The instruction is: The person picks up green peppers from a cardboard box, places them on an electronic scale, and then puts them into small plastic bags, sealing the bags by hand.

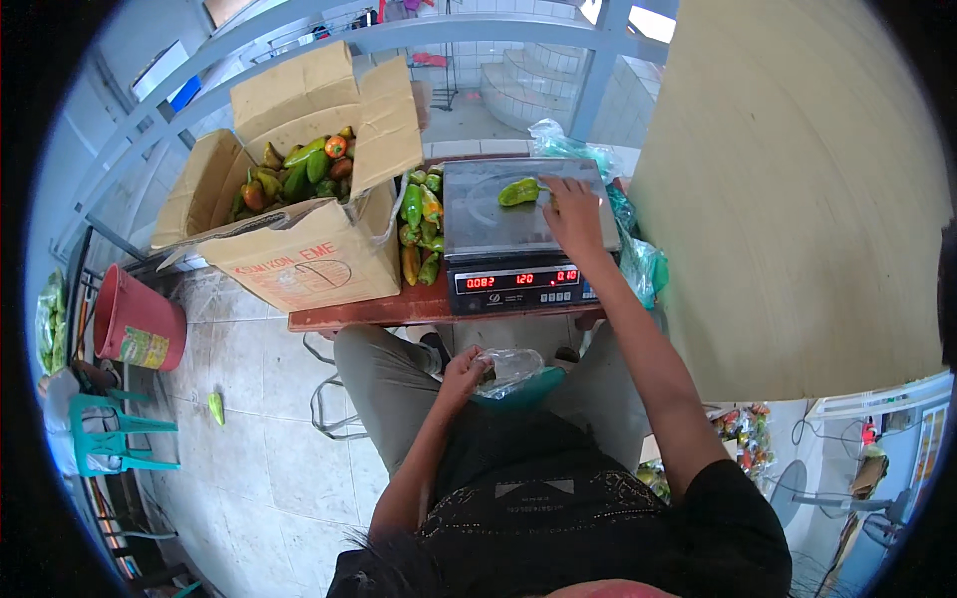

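Note:
A single green pepper (518, 192) lies on the metal pan of a digital scale (478, 234), whose red display is lit. My right hand (572, 209) reaches over the pan's right side. Its fingers are curled down at the pepper's stem end, and the palm hides part of what they touch. In my lap, my left hand (462, 377) is closed on the edge of a clear plastic bag (512, 369). Something dark and small shows by its fingers, too unclear to name. A green plastic piece (523, 391) lies under the bag.
Left of the scale, several peppers (421, 224) lie on the red-brown bench (344, 317) beside an open cardboard box (309, 254) of peppers. Plastic bags (643, 269) bunch up at the scale's right. A large pale board (797, 199) stands on the right. A red bucket (140, 319) stands left.

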`<state>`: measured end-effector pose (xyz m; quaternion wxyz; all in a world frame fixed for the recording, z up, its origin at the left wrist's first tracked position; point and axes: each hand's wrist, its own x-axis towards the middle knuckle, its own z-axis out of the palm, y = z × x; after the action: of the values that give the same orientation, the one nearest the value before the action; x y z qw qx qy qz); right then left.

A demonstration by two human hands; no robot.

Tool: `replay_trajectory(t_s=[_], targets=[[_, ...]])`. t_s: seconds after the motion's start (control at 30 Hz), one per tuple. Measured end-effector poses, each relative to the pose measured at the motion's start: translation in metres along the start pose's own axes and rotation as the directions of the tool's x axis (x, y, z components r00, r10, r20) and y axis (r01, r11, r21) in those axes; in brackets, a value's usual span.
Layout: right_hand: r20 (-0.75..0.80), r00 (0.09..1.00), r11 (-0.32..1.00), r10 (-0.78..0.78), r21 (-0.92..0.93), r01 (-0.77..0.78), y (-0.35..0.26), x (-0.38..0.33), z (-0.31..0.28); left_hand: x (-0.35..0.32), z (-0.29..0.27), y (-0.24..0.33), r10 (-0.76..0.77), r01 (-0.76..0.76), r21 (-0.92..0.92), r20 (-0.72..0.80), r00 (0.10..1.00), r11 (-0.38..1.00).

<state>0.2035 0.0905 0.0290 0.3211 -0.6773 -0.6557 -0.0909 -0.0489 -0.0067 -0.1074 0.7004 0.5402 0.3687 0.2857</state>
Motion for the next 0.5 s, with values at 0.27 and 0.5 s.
replay_trajectory(t_s=[0.27, 0.5], targets=[[0.331, 0.936, 0.867, -0.119, -0.425, 0.26, 0.028, 0.041, 0.065, 0.007, 0.0, -0.005, 0.043, -0.035, 0.164, -0.046, 0.998, 0.986], [0.178, 0.979, 0.983, -0.096, -0.14, 0.122, 0.005, 0.017, 0.045, 0.003, 0.002, -0.005, 0.035, -0.011, 0.229, -0.099, 0.994, 0.973]])
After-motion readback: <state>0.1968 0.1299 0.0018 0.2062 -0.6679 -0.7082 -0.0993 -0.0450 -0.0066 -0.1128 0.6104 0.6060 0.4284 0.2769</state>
